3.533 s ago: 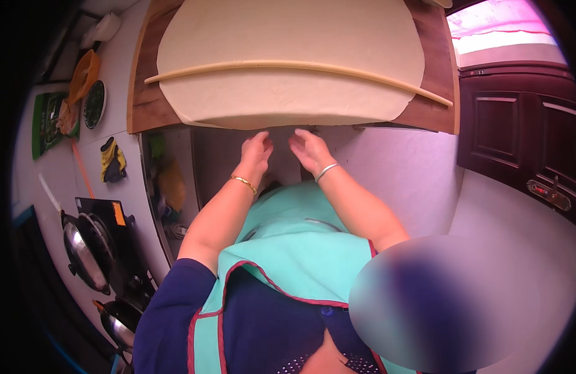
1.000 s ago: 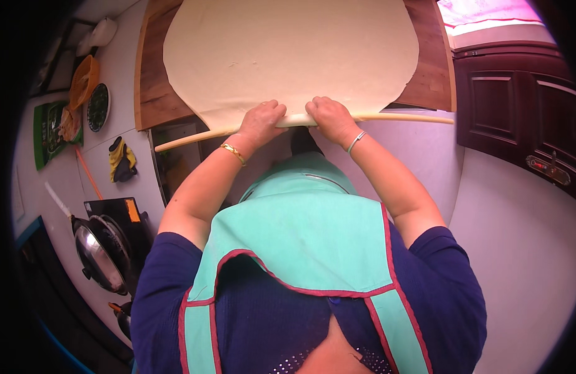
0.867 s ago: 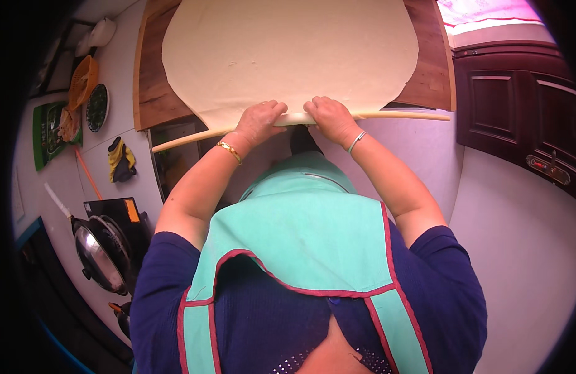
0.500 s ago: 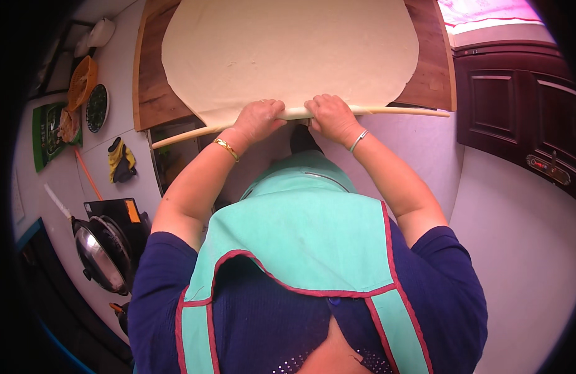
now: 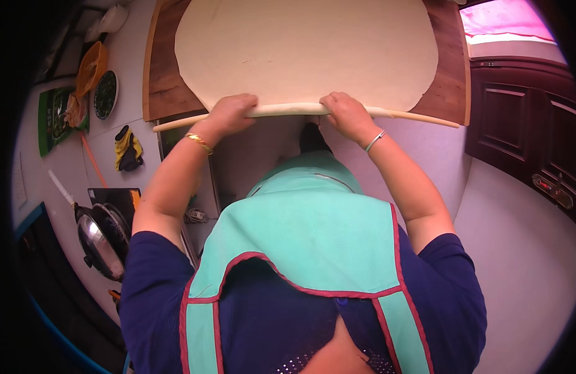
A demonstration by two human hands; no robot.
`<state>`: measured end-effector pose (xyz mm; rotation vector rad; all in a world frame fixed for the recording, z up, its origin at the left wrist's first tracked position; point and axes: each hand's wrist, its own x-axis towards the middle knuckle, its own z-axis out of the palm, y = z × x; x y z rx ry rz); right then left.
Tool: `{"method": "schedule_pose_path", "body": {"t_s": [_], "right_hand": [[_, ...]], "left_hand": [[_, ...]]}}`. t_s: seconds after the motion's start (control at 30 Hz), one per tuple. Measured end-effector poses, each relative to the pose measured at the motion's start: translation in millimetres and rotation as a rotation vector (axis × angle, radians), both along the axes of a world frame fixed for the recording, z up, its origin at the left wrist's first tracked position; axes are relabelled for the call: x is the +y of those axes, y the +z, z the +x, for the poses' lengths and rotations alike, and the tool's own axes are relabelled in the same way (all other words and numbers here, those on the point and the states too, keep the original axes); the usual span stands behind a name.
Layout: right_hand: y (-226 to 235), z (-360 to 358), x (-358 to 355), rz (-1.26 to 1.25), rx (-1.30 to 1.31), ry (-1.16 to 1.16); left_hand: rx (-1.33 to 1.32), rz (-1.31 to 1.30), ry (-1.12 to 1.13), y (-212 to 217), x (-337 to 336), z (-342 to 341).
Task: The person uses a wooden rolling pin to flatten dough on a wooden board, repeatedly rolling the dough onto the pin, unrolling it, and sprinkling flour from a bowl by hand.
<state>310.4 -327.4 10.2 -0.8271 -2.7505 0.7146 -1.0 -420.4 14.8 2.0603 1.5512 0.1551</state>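
- Left hand (image 5: 230,114) lies palm-down on the long thin rolling pin (image 5: 300,111), fingers curled over its top, pressing rather than pinching.
- Right hand (image 5: 343,112) does likewise, fingers folded over the pin; the two hands sit near each other around the pin's middle.
- Dough sheet (image 5: 307,50), large, pale and round, covers most of the wooden board (image 5: 166,81); its near edge is wrapped around the pin between and under the hands.
- Pin sits at the board's near edge, slightly tilted, left tip lower and hanging past the board's corner.
- Risk: with both hands near the centre, the long free ends can swing, so the dough may wind on skewed and crease.
- Risk: the pin is right at the near edge of the board; a pull toward the body could take it off the board, and the dough would sag and stretch or tear.
- Risk: uneven pressure between the hands could thin one side more and tear the thin sheet.
- Risk: dough layers rolled on the pin may stick together if flour is sparse; I cannot tell how much flour is there.
- Risk: the bangle (image 5: 199,141) on the left wrist and the bracelet (image 5: 375,139) on the right could snag the dough edge if the wrists drop.
- Left counter holds a yellow cloth (image 5: 127,148), a metal pot (image 5: 101,243) and a dark plate (image 5: 105,93), well apart from the dough, so little hazard.
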Motion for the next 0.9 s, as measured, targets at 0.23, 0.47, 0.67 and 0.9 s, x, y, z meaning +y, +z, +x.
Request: {"method": "schedule_pose_path", "body": {"t_s": [0.23,0.47,0.67,0.9], "right_hand": [[15.6,-5.7,18.1,-0.224,-0.120,0.015],[21.8,-16.9,50.6,-0.495,-0.327,0.000],[14.0,-15.0,68.8,-0.692,-0.329,-0.001],[10.9,-3.9,38.3,-0.179,-0.216,-0.024]], "left_hand": [[0.136,-0.302,0.174,30.3,-9.7,-45.4],[0.317,-0.049,0.219,44.0,-16.7,-54.9],[-0.048,0.398,0.146,12.7,7.5,57.7],[-0.141,0.241,0.083,-17.3,20.4,47.1]]}}
